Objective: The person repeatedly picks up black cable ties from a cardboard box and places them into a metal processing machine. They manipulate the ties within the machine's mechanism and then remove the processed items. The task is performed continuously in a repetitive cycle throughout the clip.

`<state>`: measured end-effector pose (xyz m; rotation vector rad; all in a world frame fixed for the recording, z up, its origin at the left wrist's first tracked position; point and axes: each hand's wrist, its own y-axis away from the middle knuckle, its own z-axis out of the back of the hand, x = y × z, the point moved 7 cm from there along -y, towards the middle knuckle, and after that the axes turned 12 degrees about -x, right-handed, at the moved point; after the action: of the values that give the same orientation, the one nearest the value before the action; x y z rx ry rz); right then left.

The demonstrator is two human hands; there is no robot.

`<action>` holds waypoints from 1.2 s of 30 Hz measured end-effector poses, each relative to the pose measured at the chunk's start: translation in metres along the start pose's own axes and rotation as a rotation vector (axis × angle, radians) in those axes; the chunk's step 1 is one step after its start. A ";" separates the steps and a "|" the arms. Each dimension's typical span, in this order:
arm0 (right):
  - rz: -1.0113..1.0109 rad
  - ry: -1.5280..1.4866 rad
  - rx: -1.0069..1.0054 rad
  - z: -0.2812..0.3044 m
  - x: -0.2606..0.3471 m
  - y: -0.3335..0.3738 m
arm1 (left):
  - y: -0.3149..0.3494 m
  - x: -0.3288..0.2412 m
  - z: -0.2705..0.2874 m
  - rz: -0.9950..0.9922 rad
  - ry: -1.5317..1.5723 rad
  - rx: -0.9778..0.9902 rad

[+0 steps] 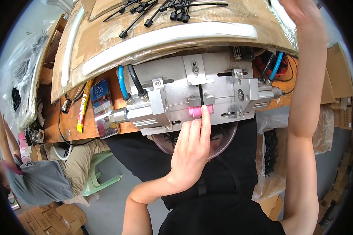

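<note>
Left hand — grip hidden, can't tell — sets its index finger where black rod meets pink pad, perhaps steadying it; right hand, one o'clock, likewise unclear.

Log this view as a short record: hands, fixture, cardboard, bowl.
Left hand: index finger extended, tip at the pink block and the black strip's near end
Right hand: at the top edge, partly cut off; grip unclear
Fixture: metal, blue and black hoses
Cardboard: black pieces with knobbed ends on top
Bowl: below the fixture's near edge, partly hidden
</note>
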<state>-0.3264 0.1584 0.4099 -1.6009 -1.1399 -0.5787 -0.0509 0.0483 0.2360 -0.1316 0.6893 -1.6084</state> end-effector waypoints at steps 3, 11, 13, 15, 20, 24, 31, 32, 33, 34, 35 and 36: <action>-0.039 0.211 0.050 0.001 -0.015 0.008 | 0.001 0.001 0.001 0.007 0.000 0.028; 0.166 1.173 0.213 -0.009 0.006 0.033 | -0.087 0.025 0.072 -0.119 0.142 -0.335; 0.256 1.305 0.236 -0.004 0.000 0.035 | -0.139 0.038 0.085 -0.146 0.043 -0.521; 0.415 1.380 0.283 -0.016 -0.016 0.048 | -0.176 0.063 0.078 -0.191 -0.021 -0.473; 0.403 1.530 0.470 0.007 -0.033 0.032 | -0.202 0.064 0.068 -0.059 0.281 -0.256; 0.705 1.351 0.215 -0.015 0.011 0.063 | -0.167 0.081 0.099 -0.077 0.145 -0.588; -0.256 0.702 -0.363 0.000 0.026 0.078 | -0.056 0.052 0.095 0.019 0.000 -0.514; -0.256 0.622 -0.347 -0.002 0.025 0.084 | -0.040 0.040 0.085 0.004 0.030 -0.458; -0.135 0.500 -0.107 0.023 0.011 0.086 | -0.021 0.030 0.075 -0.002 0.054 -0.403; -0.005 0.385 0.111 0.046 0.015 0.088 | -0.010 0.017 0.060 -0.013 0.021 -0.334; -0.041 0.367 0.194 0.063 0.011 0.087 | 0.000 0.009 0.044 0.002 0.069 -0.289; -0.039 0.337 0.186 0.064 0.010 0.091 | 0.004 0.002 0.031 0.023 0.078 -0.227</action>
<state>-0.2524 0.2204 0.3534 -1.2682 -0.9436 -0.7155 -0.0331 0.0351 0.2582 -0.2260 0.9300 -1.5160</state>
